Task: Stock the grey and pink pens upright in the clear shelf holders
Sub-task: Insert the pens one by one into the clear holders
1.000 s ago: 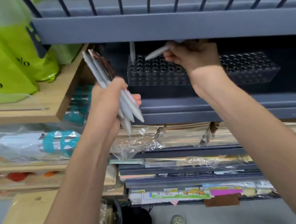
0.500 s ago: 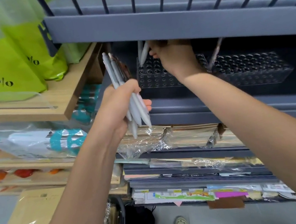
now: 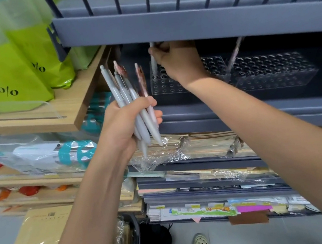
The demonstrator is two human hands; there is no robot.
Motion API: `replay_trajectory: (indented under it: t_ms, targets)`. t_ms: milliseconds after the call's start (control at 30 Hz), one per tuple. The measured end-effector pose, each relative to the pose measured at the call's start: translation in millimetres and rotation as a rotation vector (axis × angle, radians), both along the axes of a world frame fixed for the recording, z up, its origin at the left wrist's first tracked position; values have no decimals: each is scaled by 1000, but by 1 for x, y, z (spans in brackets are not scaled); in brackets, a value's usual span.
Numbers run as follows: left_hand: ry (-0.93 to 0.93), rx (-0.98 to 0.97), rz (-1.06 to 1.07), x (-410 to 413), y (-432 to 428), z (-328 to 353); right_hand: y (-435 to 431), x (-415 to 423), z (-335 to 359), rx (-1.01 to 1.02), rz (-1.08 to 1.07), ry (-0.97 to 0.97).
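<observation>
The left hand (image 3: 127,125) is clenched round a bunch of pens (image 3: 128,93), grey and pink, tips down, held in front of the shelf (image 3: 238,109) just left of the holder (image 3: 163,87); the right hand (image 3: 179,59) reaches under the upper shelf (image 3: 182,23), fingers pinching a grey pen (image 3: 154,66) that stands upright in a hole near the holder's back left corner; a pink pen (image 3: 235,55) leans tilted where it meets the second holder (image 3: 274,70); which one holds it, I cannot tell.

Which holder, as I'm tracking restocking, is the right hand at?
The left holder, where the right hand grips an upright grey pen; the right holder sits untouched.
</observation>
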State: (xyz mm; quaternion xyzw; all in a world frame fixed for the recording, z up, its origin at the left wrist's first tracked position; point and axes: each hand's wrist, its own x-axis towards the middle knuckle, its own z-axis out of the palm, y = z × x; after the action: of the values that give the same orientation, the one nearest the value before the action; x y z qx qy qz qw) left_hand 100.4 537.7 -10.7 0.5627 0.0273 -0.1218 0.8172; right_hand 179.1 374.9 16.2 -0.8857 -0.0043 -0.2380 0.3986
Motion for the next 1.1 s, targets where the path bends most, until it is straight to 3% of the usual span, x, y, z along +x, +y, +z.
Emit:
replay_trajectory:
  t_ms: [200, 333, 467, 667, 867, 1100]
  targets:
    - [-85, 18, -36, -5, 6, 1, -5, -24, 12, 145, -88, -28]
    - [-145, 61, -99, -6, 8, 0, -3, -65, 16, 269, 288, 211]
    - [-170, 65, -125, -9, -4, -4, -14, -80, 11, 409, 312, 258]
    - [-114, 28, -9, -7, -25, -7, -52, -105, 4, 916, 91, -51]
    - [-158, 92, -29, -7, -38, -5, -124, -125, 5, 879, -14, -324]
    - [-129, 107, -19, -9, -53, -4, -157, -108, 15, 831, -137, -273]
